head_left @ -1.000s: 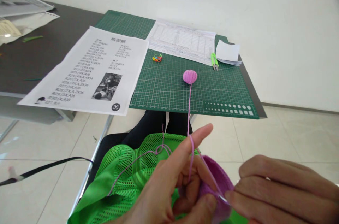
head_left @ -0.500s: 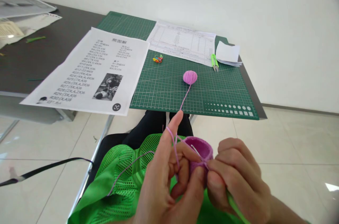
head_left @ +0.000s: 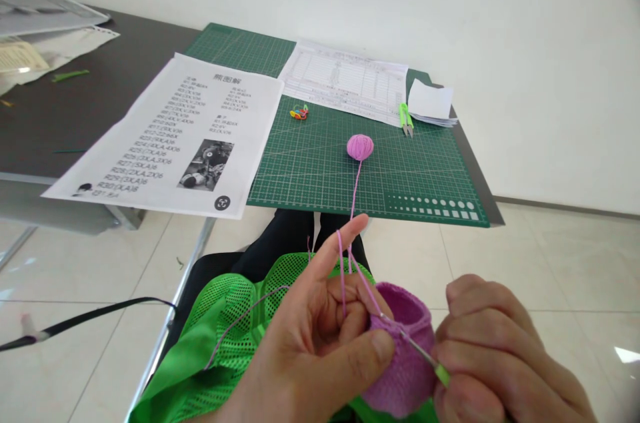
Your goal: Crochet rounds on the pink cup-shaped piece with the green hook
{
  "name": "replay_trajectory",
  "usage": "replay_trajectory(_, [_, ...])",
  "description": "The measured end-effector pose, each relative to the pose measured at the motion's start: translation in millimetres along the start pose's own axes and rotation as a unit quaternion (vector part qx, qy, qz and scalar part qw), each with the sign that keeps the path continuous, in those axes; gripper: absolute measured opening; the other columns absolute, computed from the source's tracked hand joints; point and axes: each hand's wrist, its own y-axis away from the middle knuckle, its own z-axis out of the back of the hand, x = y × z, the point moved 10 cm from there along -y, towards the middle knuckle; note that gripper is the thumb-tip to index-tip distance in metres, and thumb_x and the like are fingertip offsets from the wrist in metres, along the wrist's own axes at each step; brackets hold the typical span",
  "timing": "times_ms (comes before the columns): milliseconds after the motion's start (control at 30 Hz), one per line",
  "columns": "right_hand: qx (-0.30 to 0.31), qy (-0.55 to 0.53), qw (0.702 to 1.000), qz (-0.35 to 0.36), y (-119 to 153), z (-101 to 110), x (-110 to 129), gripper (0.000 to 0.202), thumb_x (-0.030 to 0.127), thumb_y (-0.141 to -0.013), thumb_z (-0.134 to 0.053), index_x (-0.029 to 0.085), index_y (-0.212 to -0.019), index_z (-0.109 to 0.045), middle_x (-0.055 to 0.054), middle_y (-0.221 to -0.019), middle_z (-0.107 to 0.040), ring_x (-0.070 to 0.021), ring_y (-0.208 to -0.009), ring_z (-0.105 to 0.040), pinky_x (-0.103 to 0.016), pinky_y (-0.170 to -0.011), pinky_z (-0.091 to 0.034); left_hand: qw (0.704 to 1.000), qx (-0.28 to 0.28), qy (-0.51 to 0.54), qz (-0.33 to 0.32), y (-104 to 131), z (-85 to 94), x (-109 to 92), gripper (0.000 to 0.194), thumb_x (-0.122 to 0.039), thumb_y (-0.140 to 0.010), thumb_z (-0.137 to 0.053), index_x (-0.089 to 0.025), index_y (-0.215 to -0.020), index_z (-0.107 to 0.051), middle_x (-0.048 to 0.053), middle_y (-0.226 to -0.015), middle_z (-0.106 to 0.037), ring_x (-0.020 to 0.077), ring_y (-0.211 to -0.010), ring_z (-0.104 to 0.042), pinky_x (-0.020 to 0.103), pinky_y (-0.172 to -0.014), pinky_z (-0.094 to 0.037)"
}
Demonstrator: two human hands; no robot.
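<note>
My left hand [head_left: 325, 336] pinches the rim of a purple crocheted cup-shaped piece [head_left: 403, 369] between thumb and fingers. Its index finger points out, with pink yarn [head_left: 355, 189] looped over it. That strand runs back to a small yarn ball [head_left: 360, 147] on the mat. In my right hand [head_left: 495, 349] is a crochet hook [head_left: 425, 351] with a metal shaft and a green handle. The hook's tip lies at the top edge of the piece, touching the working yarn. The right fingers are closed around the handle and hide most of it.
A green cutting mat [head_left: 310, 169] covers part of the dark table [head_left: 135, 43]. On it are a printed pattern sheet [head_left: 165, 136], a second sheet [head_left: 345, 79], colourful stitch markers [head_left: 299, 112], green thread snips [head_left: 406, 119] and a paper stack [head_left: 431, 101]. A green mesh garment [head_left: 230, 316] covers my lap.
Both hands and the crocheted piece have shifted right and down. The hook has drawn back, its metal shaft now showing across the rim. My left index finger has tilted to the right.
</note>
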Motion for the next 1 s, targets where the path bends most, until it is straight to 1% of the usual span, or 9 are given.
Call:
replay_trajectory(133, [-0.024,-0.026,0.999,0.010,0.1,6.4,3.3,0.034,0.011,-0.100,-0.042,0.019,-0.069,-0.051,0.002,-0.052,-0.053,-0.0103,-0.049,-0.048,-0.034,-0.058,-0.047,1.000,-0.002,-0.005,0.005,-0.2,-2.1,-3.6,0.076,-0.020,-0.084,-0.078,-0.043,-0.148,-0.045,-0.006,-0.070,-0.051,0.0069,-0.056,-0.027,0.020,-0.055,-0.027])
replay_trajectory(200, [-0.015,-0.045,0.999,0.009,-3.7,7.1,3.1,0.034,0.008,-0.099,-0.041,0.018,-0.069,-0.051,0.002,-0.051,-0.052,-0.0101,-0.050,-0.046,-0.033,-0.055,-0.045,1.000,-0.001,-0.010,0.000,-0.3,-3.7,-5.8,0.074,-0.021,-0.084,-0.079,-0.043,-0.147,-0.047,-0.006,-0.071,-0.053,0.0061,-0.055,-0.026,0.020,-0.054,-0.025])
replay_trajectory(333, [0.050,-0.039,0.998,0.006,-10.2,2.6,1.9,0.026,0.002,-0.092,-0.047,0.018,-0.072,-0.053,0.001,-0.052,-0.052,-0.0108,-0.051,-0.046,-0.033,-0.054,-0.045,0.999,-0.003,-0.034,-0.012,0.6,-3.7,-6.0,0.073,-0.025,-0.085,-0.078,-0.043,-0.148,-0.046,-0.008,-0.066,-0.045,0.0069,-0.054,-0.026,0.021,-0.054,-0.024])
replay_trajectory(500, [0.087,-0.059,0.994,-0.023,-8.8,0.2,-3.9,0.025,-0.002,-0.086,-0.050,0.019,-0.072,-0.051,0.001,-0.054,-0.050,-0.0118,-0.056,-0.047,-0.032,-0.054,-0.044,0.998,0.005,-0.062,-0.025,1.5,-1.6,-4.5,0.070,-0.022,-0.090,-0.072,-0.042,-0.150,-0.042,-0.008,-0.064,-0.037,0.0098,-0.057,-0.025,0.026,-0.055,-0.022])
replay_trajectory(633, [0.100,-0.079,0.989,-0.069,-8.2,-1.5,-12.5,0.026,0.001,-0.088,-0.051,0.019,-0.071,-0.045,0.003,-0.059,-0.043,-0.0108,-0.060,-0.044,-0.030,-0.055,-0.044,0.996,0.003,-0.075,-0.040,-1.6,-2.8,-8.0,0.068,-0.021,-0.091,-0.069,-0.041,-0.150,-0.042,-0.007,-0.067,-0.040,0.0097,-0.056,-0.022,0.027,-0.054,-0.018])
replay_trajectory(700, [0.102,-0.076,0.989,-0.077,-10.7,-1.3,-15.1,0.027,0.001,-0.089,-0.051,0.019,-0.072,-0.043,0.003,-0.061,-0.044,-0.0102,-0.060,-0.046,-0.029,-0.056,-0.045,0.996,0.005,-0.072,-0.047,-3.4,-4.8,-10.8,0.068,-0.019,-0.090,-0.069,-0.041,-0.149,-0.043,-0.007,-0.070,-0.045,0.0093,-0.057,-0.023,0.028,-0.055,-0.018])
replay_trajectory(767, [0.099,-0.065,0.990,-0.072,-15.0,-0.8,-15.8,0.026,0.003,-0.090,-0.052,0.020,-0.072,-0.044,0.002,-0.061,-0.048,-0.0107,-0.060,-0.049,-0.029,-0.057,-0.047,0.996,0.007,-0.073,-0.047,-4.3,-6.7,-12.5,0.067,-0.018,-0.090,-0.069,-0.040,-0.149,-0.044,-0.007,-0.070,-0.045,0.0095,-0.057,-0.023,0.028,-0.055,-0.019])
replay_trajectory(833, [0.090,-0.062,0.992,-0.060,-19.5,-0.8,-14.9,0.026,0.010,-0.091,-0.054,0.020,-0.068,-0.047,0.001,-0.059,-0.050,-0.0125,-0.057,-0.050,-0.031,-0.055,-0.048,0.996,0.005,-0.082,-0.045,-3.9,-7.0,-13.9,0.067,-0.022,-0.090,-0.071,-0.039,-0.149,-0.044,-0.008,-0.067,-0.040,0.0099,-0.057,-0.022,0.028,-0.055,-0.019])
replay_trajectory(1000, [0.037,-0.048,0.998,-0.027,-26.9,2.1,-9.1,0.037,0.032,-0.089,-0.063,0.022,-0.057,-0.048,0.001,-0.053,-0.045,-0.0153,-0.052,-0.047,-0.033,-0.051,-0.047,0.995,-0.002,-0.097,-0.037,-1.0,-4.9,-12.5,0.069,-0.028,-0.089,-0.074,-0.039,-0.149,-0.042,-0.006,-0.071,-0.042,0.0103,-0.058,-0.024,0.029,-0.055,-0.018])
